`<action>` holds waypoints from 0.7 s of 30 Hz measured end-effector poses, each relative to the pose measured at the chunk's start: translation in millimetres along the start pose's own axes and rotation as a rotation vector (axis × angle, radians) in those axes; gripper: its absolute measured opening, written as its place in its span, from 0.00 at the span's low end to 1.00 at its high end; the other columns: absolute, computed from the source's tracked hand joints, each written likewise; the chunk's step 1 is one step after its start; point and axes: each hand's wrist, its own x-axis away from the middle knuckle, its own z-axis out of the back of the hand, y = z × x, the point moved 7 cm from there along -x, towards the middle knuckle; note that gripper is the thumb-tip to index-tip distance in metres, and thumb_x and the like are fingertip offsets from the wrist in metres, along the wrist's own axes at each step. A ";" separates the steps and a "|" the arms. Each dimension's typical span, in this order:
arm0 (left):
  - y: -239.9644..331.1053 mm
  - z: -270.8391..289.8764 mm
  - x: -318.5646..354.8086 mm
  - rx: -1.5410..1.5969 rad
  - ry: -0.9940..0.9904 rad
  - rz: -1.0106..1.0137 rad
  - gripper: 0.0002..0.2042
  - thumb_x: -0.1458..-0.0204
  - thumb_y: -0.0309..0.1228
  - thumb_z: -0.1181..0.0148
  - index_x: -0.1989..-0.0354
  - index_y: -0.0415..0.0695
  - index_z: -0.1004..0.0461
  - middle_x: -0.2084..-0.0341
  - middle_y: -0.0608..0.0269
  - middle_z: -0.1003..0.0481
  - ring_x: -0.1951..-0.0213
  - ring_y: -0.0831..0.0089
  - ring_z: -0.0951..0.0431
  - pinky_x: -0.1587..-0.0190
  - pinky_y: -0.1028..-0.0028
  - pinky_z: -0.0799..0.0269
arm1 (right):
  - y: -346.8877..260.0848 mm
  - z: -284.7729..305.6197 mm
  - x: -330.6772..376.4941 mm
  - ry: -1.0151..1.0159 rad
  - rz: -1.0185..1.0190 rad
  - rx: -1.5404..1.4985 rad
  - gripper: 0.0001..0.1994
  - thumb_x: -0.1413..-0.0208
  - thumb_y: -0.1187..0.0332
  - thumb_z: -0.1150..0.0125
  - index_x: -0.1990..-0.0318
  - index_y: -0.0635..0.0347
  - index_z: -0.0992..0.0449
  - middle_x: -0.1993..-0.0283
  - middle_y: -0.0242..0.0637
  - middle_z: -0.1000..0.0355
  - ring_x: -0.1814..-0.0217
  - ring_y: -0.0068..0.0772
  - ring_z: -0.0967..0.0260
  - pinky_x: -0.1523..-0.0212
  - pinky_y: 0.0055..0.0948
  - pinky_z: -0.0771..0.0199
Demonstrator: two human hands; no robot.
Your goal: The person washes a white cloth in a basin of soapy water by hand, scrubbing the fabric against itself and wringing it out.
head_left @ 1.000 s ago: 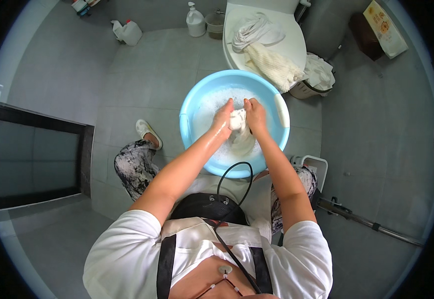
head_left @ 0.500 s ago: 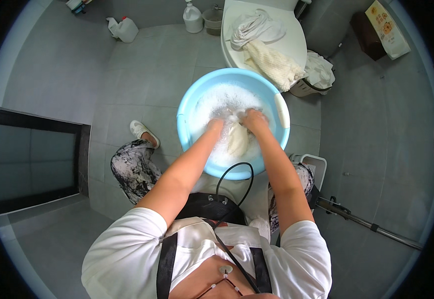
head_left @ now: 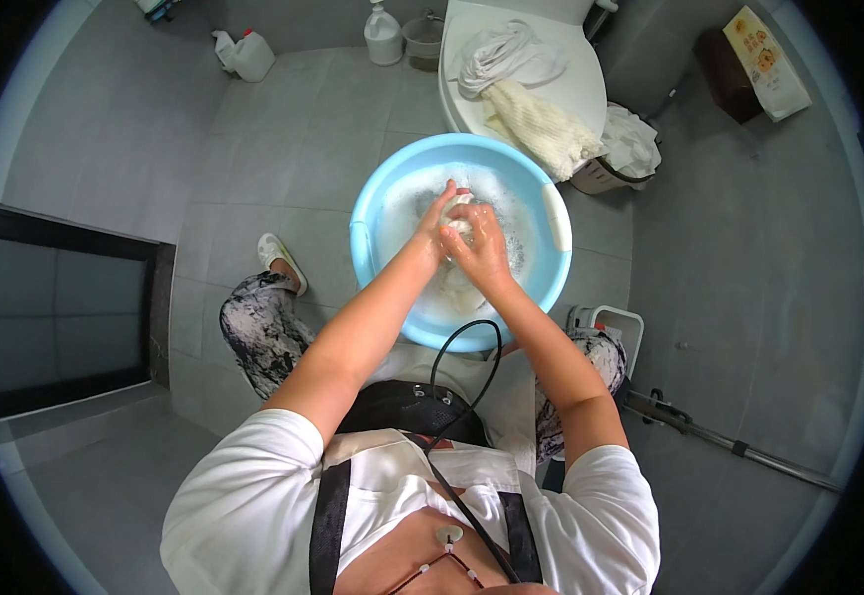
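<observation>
A light-blue round basin (head_left: pixel 370 188) of foamy water (head_left: pixel 415 193) stands in front of me. Above the suds my two hands meet around a bunched white cloth (head_left: pixel 463 227). My left hand (head_left: pixel 436 220) is closed along its left side, fingers pointing away from me. From the right, my right hand (head_left: pixel 482 248) curls its fingers over the cloth and presses it against the left. Part of a cream cloth (head_left: pixel 464 295) lies in the water below my hands; whether it joins the held piece is hard to see.
A white toilet lid (head_left: pixel 583 74) beyond the basin bears a white cloth (head_left: pixel 511 57) and a cream knitted one (head_left: pixel 543 129). A waste basket (head_left: pixel 599 178) sits to its right. White jugs (head_left: pixel 250 57) and a pump bottle (head_left: pixel 383 38) stand by the wall. A black cable (head_left: pixel 496 362) loops before me.
Both hands have come up out of the suds and together, lifting a bunched part of white cloth. Half a second ago they were apart and partly under the foam.
</observation>
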 end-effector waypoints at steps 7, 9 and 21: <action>-14.9 5.4 -14.8 -0.226 0.160 -0.181 0.10 0.49 0.34 0.56 0.62 0.43 0.35 0.70 0.61 0.31 0.68 0.70 0.30 0.64 0.69 0.33 | 27.7 14.0 -10.0 0.020 -0.255 0.319 0.09 0.50 0.63 0.52 0.68 0.59 0.35 0.65 0.49 0.37 0.65 0.54 0.37 0.68 0.43 0.36; -10.2 18.4 -26.9 -0.235 0.175 -0.282 0.09 0.49 0.31 0.54 0.61 0.42 0.35 0.69 0.61 0.31 0.67 0.72 0.30 0.65 0.72 0.32 | 41.0 16.2 -11.2 0.037 -0.331 0.290 0.09 0.49 0.63 0.53 0.68 0.60 0.35 0.64 0.49 0.37 0.65 0.55 0.38 0.66 0.42 0.36; 14.4 11.5 19.1 -0.030 -0.255 -0.130 0.17 0.54 0.22 0.48 0.54 0.37 0.40 0.58 0.55 0.34 0.55 0.66 0.32 0.52 0.68 0.35 | 52.1 39.1 5.5 -0.068 -0.471 -0.893 0.20 0.58 0.80 0.46 0.54 0.61 0.38 0.54 0.36 0.40 0.56 0.25 0.40 0.54 0.24 0.39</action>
